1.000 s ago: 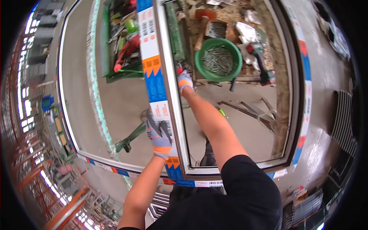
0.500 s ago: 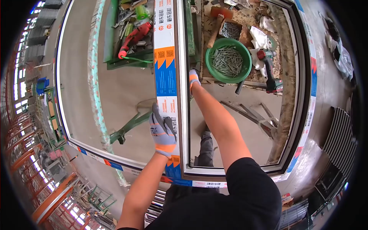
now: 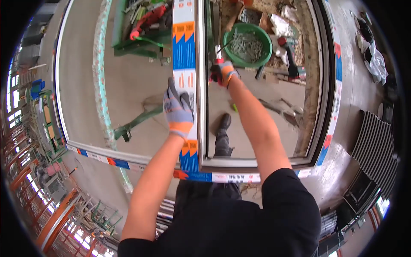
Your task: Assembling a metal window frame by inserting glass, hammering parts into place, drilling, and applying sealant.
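Observation:
A large window frame (image 3: 195, 111) lies before me, its middle bar covered in white, blue and orange protective film. My left hand (image 3: 177, 109), in a grey and orange glove, lies on the bar's left side with fingers stretched out and apart. Inside the right opening, my gloved right hand (image 3: 226, 73) is closed round a red-and-black power tool (image 3: 217, 73). A thin dark tip sticks up from the tool near the green bowl (image 3: 227, 50). Many screws (image 3: 246, 46) fill that bowl. Part of the tool is hidden by my fingers.
Beyond the right opening is a cluttered workbench with a cordless drill (image 3: 289, 55) and an open box of screws (image 3: 250, 17). A green tool tray (image 3: 141, 48) with a red power tool (image 3: 147, 20) stands at upper left. A wrapped post (image 3: 100, 64) crosses beneath the left opening.
My right hand has come up from beside the middle bar and moved right, now showing the red-and-black tool. The left hand stays on the bar. The whole view has shifted.

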The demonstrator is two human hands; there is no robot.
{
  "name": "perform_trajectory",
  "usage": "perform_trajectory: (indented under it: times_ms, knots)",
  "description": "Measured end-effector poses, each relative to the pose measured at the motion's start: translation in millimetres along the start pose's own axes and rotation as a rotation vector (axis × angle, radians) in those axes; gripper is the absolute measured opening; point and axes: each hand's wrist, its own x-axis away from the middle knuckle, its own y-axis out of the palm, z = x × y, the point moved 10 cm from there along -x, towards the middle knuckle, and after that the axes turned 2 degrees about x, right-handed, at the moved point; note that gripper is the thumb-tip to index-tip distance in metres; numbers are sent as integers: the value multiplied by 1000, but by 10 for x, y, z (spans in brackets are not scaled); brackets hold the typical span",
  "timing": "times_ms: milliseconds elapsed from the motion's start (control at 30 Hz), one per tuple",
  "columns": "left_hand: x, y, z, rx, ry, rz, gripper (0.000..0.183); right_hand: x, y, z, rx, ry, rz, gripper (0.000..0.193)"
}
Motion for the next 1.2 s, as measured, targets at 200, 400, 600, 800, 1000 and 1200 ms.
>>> perform_trajectory:
  times_ms: [200, 400, 600, 800, 1000, 1200]
  knots:
    - [-28, -30, -17, -29, 0, 27, 53, 1572, -381, -450, 201, -228, -53, 20]
    - [-4, 42, -56, -9, 26, 28, 54, 3878, -649, -642, 977, -1050, 236, 18]
    - [-20, -14, -87, 9, 84, 132, 52, 5884, -474, 52, 131, -717, 351, 68]
    - [-15, -80, -354, 290, -4, 169, 47, 7141, 262, 647, 120, -929, 464, 74]
    - [1020, -1070, -79, 763, 336, 33, 38, 7626, 499, 990, 544, -813, 811, 37]
    - [2835, -1496, 731, 411, 949, -545, 65, 7806, -482, 2629, -538, -338, 680, 47]
